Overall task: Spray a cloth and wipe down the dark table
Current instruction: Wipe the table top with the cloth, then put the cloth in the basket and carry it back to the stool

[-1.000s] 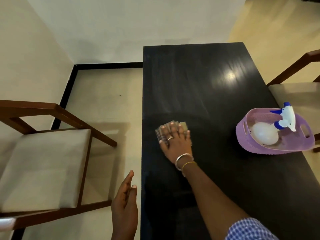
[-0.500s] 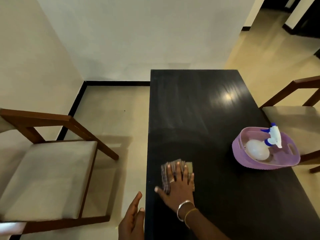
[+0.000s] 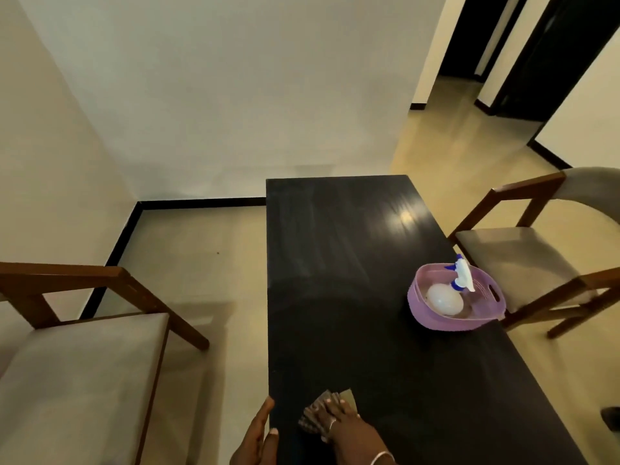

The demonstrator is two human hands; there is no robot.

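**Desk:** What's on my screen, biggest first?

**Operator:** One dark table [image 3: 352,263], with its long axis running straight away from the wearer. There are two wooden chairs, the left chair [image 3: 84,380] and the right chair [image 3: 520,256]. One purple basket [image 3: 432,318] stands on the table's right side, about midway along. One spray bottle [image 3: 443,298] lies inside it.

**Desk:** And the cloth?

**Operator:** One cloth [image 3: 313,416], flat on the table by the near-left corner. I see the right hand [image 3: 349,427] spread on top of it, fingers straight, pressing it down rather than bunching it. The left hand [image 3: 255,441] is off the tabletop, just beside the left edge, fingers straight and holding nothing. I can't tell whether it touches the edge.

**Desk:** Which way does the wipe go?

**Operator:** My judgement is that nearly all the tabletop lies ahead and to the right of the cloth. I'd send the stroke away along the long axis. The right hand is the one on the cloth. The basket sits in the right-hand lane.
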